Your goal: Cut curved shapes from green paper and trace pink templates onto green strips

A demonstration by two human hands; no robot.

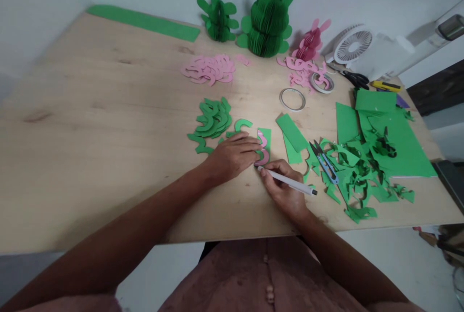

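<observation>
My left hand (pixel 237 155) lies flat on the table, fingers stretched out. Its fingertips press on a pink curved paper cutout (pixel 263 157), which rests on a green paper strip (pixel 267 135). In my right hand (pixel 286 189) is a white pen (pixel 292 183), its tip at the lower edge of the pink cutout. A loose green curved piece (pixel 243 123) lies just beyond my left fingers. Left of it is a pile of green curved cutouts (pixel 213 119). More green paper strips (pixel 293 133) lie to the right.
Blue-handled snips (pixel 324 162) lie by green scraps (pixel 357 167) and green sheets (pixel 406 143) at right. Pink cutouts (pixel 210 69), a tape ring (pixel 292 99), and green paper figures (pixel 266 22) are farther back. A small white fan (pixel 353 45) and black-handled scissors (pixel 355 79) are at back right.
</observation>
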